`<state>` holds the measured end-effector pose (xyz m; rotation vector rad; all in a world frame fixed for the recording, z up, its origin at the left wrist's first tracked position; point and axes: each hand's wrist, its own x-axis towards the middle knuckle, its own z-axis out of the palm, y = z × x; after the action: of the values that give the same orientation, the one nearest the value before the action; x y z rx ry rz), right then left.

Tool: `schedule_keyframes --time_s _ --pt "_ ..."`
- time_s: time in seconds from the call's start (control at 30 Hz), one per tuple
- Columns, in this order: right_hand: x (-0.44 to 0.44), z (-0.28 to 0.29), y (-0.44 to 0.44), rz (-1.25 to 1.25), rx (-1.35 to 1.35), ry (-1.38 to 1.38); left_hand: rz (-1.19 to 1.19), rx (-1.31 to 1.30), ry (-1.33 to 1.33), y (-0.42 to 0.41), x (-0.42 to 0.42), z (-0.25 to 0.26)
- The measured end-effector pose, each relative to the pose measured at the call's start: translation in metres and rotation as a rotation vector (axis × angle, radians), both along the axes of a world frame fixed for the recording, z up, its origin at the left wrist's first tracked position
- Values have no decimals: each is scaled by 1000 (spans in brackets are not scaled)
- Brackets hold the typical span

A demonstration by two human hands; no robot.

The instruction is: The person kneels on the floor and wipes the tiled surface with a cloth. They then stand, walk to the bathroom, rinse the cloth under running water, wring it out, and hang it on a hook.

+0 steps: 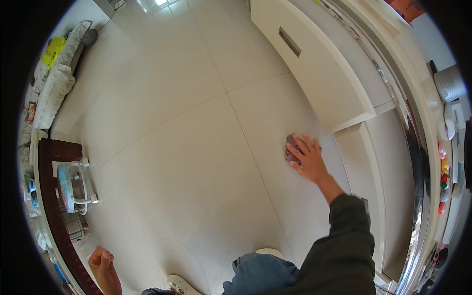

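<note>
A crumpled purplish-brown cloth [293, 156] lies on the pale tiled floor [177, 147], right of the tile joint. My right hand [309, 158] rests on it with the fingers spread, palm down, its sleeve dark green. Near the lower left edge is my left hand [104, 263], raised with its fingers curled and nothing visible in it; it is close to the dark red wooden table edge [59, 221]. Whether its fingers are fully closed cannot be told.
A cream drawer front [324, 70] juts out at the upper right, beside a long cabinet with a shiny metal trim. A small stool with white legs [84, 201] stands at the left, below a sofa with a patterned cover [55, 92]. My shoe [180, 284] is at the bottom.
</note>
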<state>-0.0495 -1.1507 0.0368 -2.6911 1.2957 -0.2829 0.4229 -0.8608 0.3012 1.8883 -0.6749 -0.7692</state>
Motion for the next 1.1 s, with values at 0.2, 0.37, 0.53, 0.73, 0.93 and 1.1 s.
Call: schedule_keyframes --time_s 0.2,0.37,0.53,0.73,0.93,1.1 --pt "38 -28 65 -882 166 -490 70 37 17 20 6 5" --pt "91 -45 -6 -1323 288 -226 81 -5 51 22 12 -5" --pt "107 -66 -19 -1278 -17 6 148 -15 114 20 24 -18" --pt "98 -78 -49 -686 -184 -7 220 33 106 10 34 -32" --pt "146 -74 -113 -499 -222 -85 312 16 103 8 47 -45" --pt "183 -85 -192 -446 -280 -133 391 18 12 10 42 -35"
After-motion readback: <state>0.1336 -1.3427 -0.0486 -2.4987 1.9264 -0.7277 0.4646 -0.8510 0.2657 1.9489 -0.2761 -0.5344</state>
